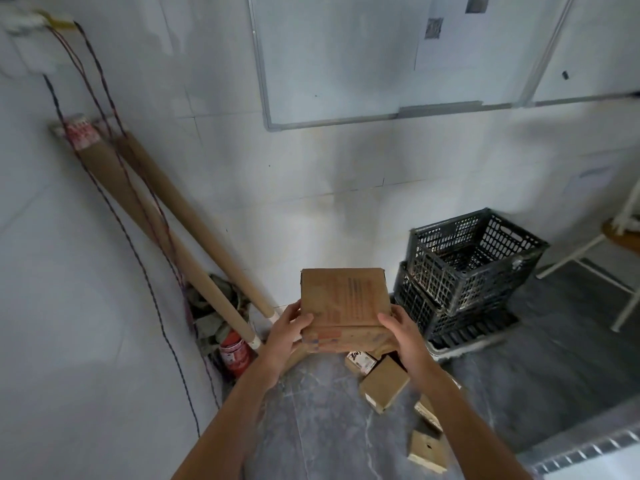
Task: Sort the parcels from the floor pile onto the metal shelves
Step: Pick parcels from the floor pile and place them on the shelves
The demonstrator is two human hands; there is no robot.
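Eng: Forearms are reaching out; left hand [289, 336] and right hand [403, 336] are gripping brown parcel [343, 303], fingers curling round its near corners.
Ops: Where's it sitting?
Eng: Hovering in the air, just left of black crates [464, 268]. Rest of floor pile [384, 382] is lying left-front of those crates.

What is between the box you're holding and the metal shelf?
Nothing visible. The left hand and right hand hold the brown cardboard parcel up; the perforated metal shelf edge shows lower right. Small brown parcels lie below, on the floor.
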